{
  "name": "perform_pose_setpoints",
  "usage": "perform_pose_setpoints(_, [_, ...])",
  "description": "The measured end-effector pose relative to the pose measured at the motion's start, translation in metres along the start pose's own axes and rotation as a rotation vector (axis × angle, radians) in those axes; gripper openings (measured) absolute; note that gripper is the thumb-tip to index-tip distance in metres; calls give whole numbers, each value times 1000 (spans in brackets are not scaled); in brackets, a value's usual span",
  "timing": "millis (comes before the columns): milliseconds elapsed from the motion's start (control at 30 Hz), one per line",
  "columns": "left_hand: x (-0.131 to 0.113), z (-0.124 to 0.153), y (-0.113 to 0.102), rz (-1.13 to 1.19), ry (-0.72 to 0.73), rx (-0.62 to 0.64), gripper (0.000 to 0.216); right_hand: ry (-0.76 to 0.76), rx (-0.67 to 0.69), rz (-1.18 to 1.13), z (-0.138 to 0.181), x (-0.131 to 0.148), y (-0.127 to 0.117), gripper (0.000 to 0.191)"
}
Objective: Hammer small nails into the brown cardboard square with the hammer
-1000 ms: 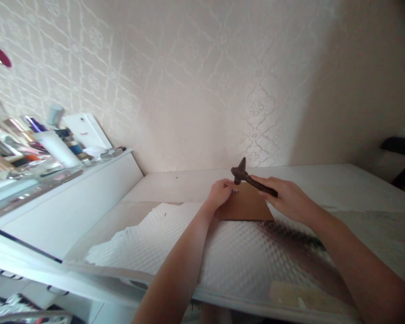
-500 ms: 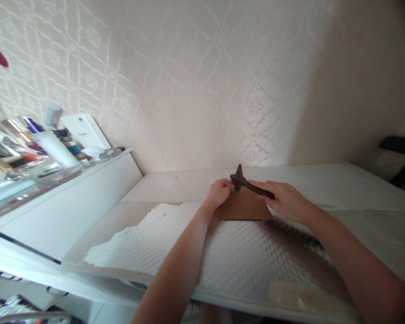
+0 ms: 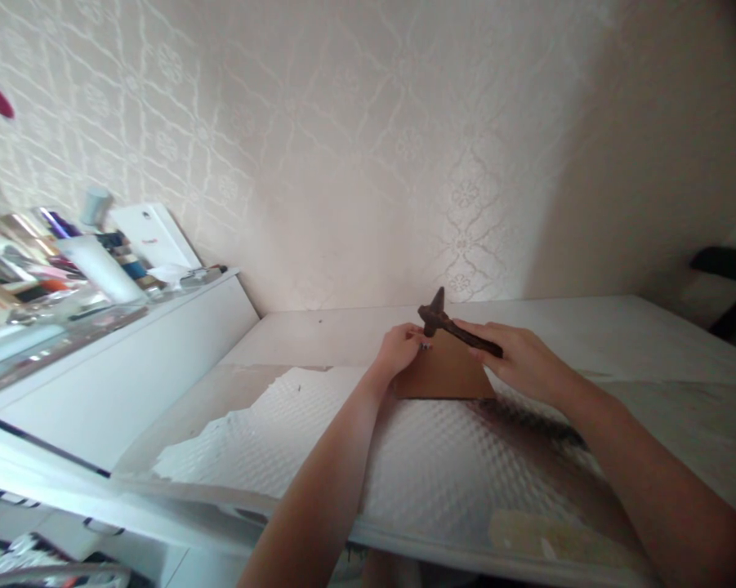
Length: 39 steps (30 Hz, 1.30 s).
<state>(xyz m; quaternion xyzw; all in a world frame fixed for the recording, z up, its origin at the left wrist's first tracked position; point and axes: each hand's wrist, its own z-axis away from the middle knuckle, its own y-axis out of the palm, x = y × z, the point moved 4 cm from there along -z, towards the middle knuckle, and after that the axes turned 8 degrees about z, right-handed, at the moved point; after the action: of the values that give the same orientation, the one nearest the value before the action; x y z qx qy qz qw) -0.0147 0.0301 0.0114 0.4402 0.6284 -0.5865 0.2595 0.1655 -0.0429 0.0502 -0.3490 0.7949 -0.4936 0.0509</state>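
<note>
My right hand (image 3: 524,362) is closed round the handle of a small dark rusty hammer (image 3: 450,324), whose head hangs just above the far left corner of a brown board (image 3: 444,374). The board lies flat on a white textured sheet (image 3: 343,441) covering the table. My left hand (image 3: 398,349) rests at the board's far left corner, fingers pinched together right under the hammer head; what they pinch is too small to make out.
A white table (image 3: 618,335) runs to the patterned wall. On the left a white shelf (image 3: 98,327) carries several bottles, tubes and a white box. A dark chair part (image 3: 729,278) shows at the far right.
The hammer head dipped down toward the board's corner half a second ago and has risen again. My left hand stayed pinched at the corner.
</note>
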Motion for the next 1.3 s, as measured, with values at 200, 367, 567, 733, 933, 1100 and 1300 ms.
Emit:
perform_pose_setpoints(200, [2, -1, 1, 15, 15, 1, 20, 11, -4, 24, 0, -2, -1, 50])
perform_pose_setpoints(367, [0, 0, 0, -7, 7, 4, 18, 1, 10, 28, 1, -3, 1, 51])
perform_pose_setpoints(567, [0, 1, 1, 43, 4, 2, 20, 39, -54, 30, 0, -1, -6, 51])
perform_pose_setpoints(733, [-2, 1, 0, -4, 1, -5, 16, -19, 25, 22, 1, 0, 1, 53])
perform_pose_setpoints(933, [-1, 1, 1, 52, -6, 7, 22, 29, -42, 53, 0, -2, -4, 52])
perform_pose_setpoints(1100, [-1, 0, 0, -5, 15, -2, 16, -17, 32, 59, 1, -2, 1, 51])
perform_pose_setpoints(1300, [3, 0, 0, 19, 0, -5, 23, 38, -85, 61, 0, -1, -8, 52])
